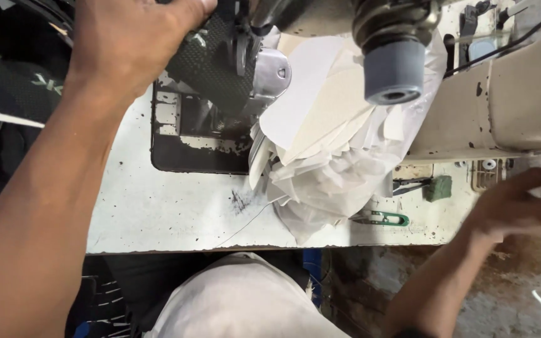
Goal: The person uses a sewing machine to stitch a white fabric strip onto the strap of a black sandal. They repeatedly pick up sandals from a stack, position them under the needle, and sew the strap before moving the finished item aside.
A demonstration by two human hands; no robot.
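Pressing black fabric: left hand; white bag beside.

The fingertips of the left hand are cut off by the top edge, so its hold on the black textured fabric cannot be judged. The right hand is smeared by motion blur, and it cannot be told whether its fingers touch anything. The needle area of the sewing machine is hidden behind the grey knob and the heap of white cut pieces. The green-handled snips are partly covered by that heap. The far part of the worktop is concealed by the machine.
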